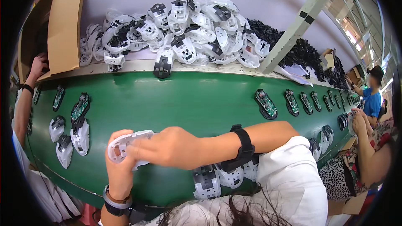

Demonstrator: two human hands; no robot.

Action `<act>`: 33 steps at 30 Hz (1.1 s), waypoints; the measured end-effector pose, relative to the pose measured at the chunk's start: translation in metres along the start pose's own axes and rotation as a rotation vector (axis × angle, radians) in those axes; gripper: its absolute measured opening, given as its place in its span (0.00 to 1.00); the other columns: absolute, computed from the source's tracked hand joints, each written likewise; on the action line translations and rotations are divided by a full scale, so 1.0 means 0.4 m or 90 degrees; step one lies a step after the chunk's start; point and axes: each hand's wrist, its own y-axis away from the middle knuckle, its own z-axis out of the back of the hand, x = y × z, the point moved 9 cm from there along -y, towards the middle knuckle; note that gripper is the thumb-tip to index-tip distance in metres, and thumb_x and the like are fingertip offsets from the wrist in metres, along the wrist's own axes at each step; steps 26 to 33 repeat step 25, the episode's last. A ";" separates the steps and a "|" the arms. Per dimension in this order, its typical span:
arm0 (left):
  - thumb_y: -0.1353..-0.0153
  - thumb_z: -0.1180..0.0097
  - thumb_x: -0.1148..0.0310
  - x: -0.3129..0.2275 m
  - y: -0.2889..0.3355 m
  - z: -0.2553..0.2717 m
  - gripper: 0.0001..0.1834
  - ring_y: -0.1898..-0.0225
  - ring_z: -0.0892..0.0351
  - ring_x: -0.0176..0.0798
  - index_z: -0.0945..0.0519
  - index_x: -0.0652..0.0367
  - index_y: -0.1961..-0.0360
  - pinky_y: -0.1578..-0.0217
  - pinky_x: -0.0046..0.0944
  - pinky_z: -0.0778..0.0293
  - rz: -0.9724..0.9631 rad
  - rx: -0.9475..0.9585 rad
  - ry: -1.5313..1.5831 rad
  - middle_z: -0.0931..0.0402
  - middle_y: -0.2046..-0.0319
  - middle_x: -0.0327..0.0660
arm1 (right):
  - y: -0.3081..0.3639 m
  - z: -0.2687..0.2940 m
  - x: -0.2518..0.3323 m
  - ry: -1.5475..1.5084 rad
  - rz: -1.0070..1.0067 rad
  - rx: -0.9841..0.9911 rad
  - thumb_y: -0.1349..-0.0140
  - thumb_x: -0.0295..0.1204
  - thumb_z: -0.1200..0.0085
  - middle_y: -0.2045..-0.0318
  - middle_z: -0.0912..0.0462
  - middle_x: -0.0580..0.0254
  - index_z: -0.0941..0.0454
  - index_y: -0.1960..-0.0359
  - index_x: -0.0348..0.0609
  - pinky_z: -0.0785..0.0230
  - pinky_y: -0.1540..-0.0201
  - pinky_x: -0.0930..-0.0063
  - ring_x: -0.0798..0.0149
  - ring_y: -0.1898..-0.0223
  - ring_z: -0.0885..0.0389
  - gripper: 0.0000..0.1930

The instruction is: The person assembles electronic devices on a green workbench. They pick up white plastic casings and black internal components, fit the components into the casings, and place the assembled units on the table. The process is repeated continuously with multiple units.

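My left hand (119,163) is wrapped round a white plastic mouse shell (118,148), its hollow inner side facing up, above the green belt. Across it from the right reaches my right hand (167,146), its fingers closed together and pressed to the inside of the shell. Those fingertips are smeared by motion, and any small part between them is hidden. Beneath my right forearm several white and black mouse shells (206,182) lie at the near edge of the belt.
Mouse bases with green circuit boards (266,104) line the green belt (188,100). More shells (79,136) lie left. A heap of shells (184,33) fills the shelf beside black parts (301,52). A post (299,23), a cardboard box (65,25) and co-workers' arms flank the space.
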 end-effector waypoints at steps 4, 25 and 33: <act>0.50 0.47 0.78 -0.006 0.002 0.011 0.17 0.64 0.28 0.25 0.27 0.60 0.56 0.63 0.26 0.31 -0.002 0.003 -0.013 0.27 0.66 0.33 | -0.011 -0.016 0.055 0.112 0.084 0.046 0.50 0.25 0.49 0.66 0.25 0.69 0.28 0.54 0.40 0.38 0.84 0.79 0.73 0.84 0.29 0.18; 0.57 0.33 0.72 -0.032 0.092 -0.058 0.56 0.29 0.59 0.58 0.55 0.43 0.30 0.35 0.52 0.47 -0.219 0.212 -0.291 0.65 0.29 0.53 | 0.159 -0.064 -0.156 -0.834 -0.750 0.062 0.34 0.32 0.49 0.48 0.32 0.62 0.38 0.44 0.42 0.31 0.46 0.71 0.70 0.49 0.28 0.19; 0.57 0.33 0.72 -0.032 0.092 -0.058 0.56 0.29 0.59 0.58 0.55 0.43 0.30 0.35 0.52 0.47 -0.219 0.212 -0.291 0.65 0.29 0.53 | 0.159 -0.064 -0.156 -0.834 -0.750 0.062 0.34 0.32 0.49 0.48 0.32 0.62 0.38 0.44 0.42 0.31 0.46 0.71 0.70 0.49 0.28 0.19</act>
